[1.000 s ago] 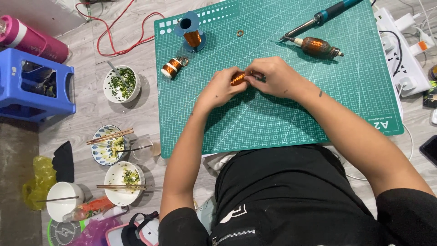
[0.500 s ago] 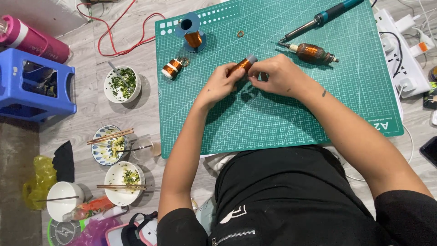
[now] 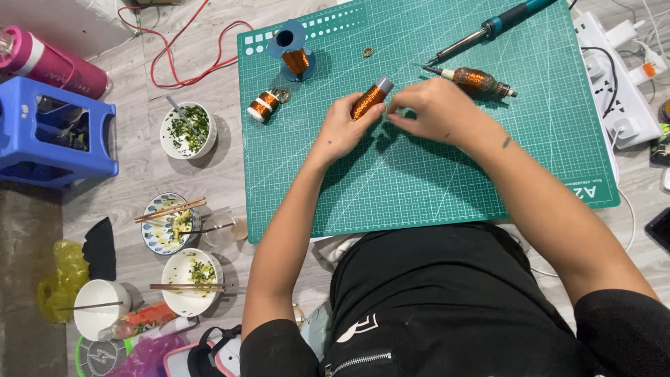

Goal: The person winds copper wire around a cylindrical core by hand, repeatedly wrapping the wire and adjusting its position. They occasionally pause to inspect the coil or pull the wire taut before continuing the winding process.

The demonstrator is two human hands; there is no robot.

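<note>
Above mat (image 3: pixel 419 174), copper coil (image 3: pixel 368 100) now raised.

The left hand (image 3: pixel 343 126) hides the copper coil's (image 3: pixel 367 100) lower end; any wire is too fine to see.

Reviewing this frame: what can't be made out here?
- Head view: whether wire runs from the copper coil in the left hand to the right hand; too thin to see.
- Power strip: cut off by the right edge.
- Pink bottle: its top is cut off at the left edge.
</note>
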